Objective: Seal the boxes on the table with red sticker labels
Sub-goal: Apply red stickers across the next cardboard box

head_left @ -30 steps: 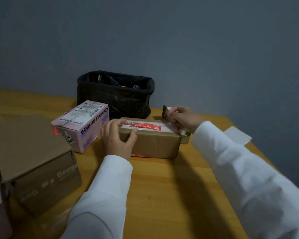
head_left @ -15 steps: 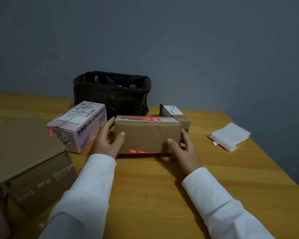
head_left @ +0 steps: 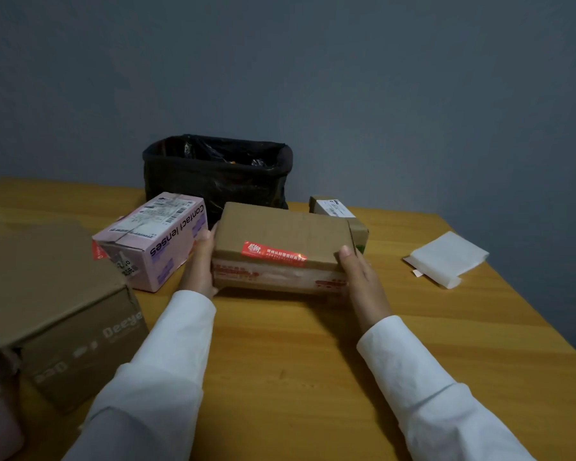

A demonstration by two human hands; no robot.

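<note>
A brown cardboard box (head_left: 280, 227) sits at the middle of the wooden table (head_left: 280, 361), tipped so its taped face looks toward me. A red sticker label (head_left: 273, 254) lies across its upper front edge, and more red print shows on the face below. My left hand (head_left: 200, 261) grips the box's left end with the thumb low on the front. My right hand (head_left: 359, 274) grips the right end, thumb tip on the top corner. Both sleeves are white.
A pink "Contact lenses" box (head_left: 153, 241) lies just left of my left hand. A large brown carton (head_left: 47, 294) stands at the near left, a small box (head_left: 333, 207) behind the held one. A black-lined bin (head_left: 217, 174) stands at the back. White folded sheets (head_left: 446, 257) lie right.
My right hand left the small box behind and took the brown box's right end. Both hands then rolled the box toward me, bringing another face and a red label into view.
</note>
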